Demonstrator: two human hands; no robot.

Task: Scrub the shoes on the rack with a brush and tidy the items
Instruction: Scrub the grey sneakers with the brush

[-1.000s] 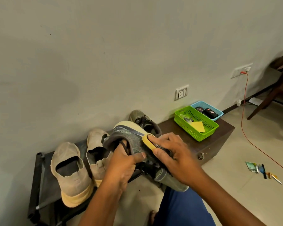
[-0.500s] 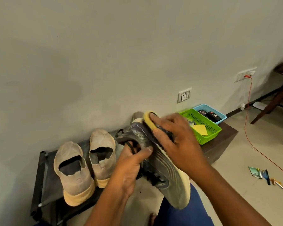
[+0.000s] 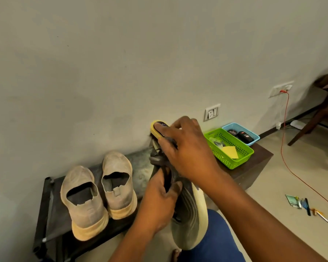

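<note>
We hold the grey sneaker [image 3: 187, 210] in our left hand [image 3: 159, 203], fingers curled into its opening and gripping the collar, so the shoe hangs with its long axis running from the heel, up by the wall, down to the toe over our knee. Our right hand [image 3: 186, 148] sits just above the left, fingers wrapped over the yellow-backed brush [image 3: 156, 130], which rides at the heel end of the shoe (bristles are hidden, so contact there is our guess). The next stroke likely runs down that axis, toward us and the left hand. To the left of both hands, the two beige slip-ons [image 3: 100, 191] sit on the black shoe rack [image 3: 47, 205]; the green basket [image 3: 229, 148] lies right of the brush hand.
</note>
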